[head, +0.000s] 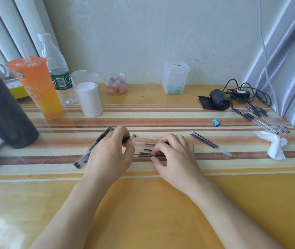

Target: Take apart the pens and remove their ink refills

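At the bench's point(143, 203) left edge stands a dark flask point(4, 108), with an orange drink cup point(38, 90) and a water bottle point(56, 69) just beside it toward the back edge. Nearer the middle, two capped pens point(94, 146) lie slanting, just left of the left hand point(110, 151), whose fingertips pinch the black tip end of a clear pen point(145, 137). The right hand point(175, 153) curls its fingers round that pen's other end, so the hands are apart, joined by the barrel. Loose pen parts point(143, 152) lie on the bench between them. Further right lie bare ink refills point(209, 143), then a crumpled tissue point(274, 144), with more pens point(265, 119) by the right edge.
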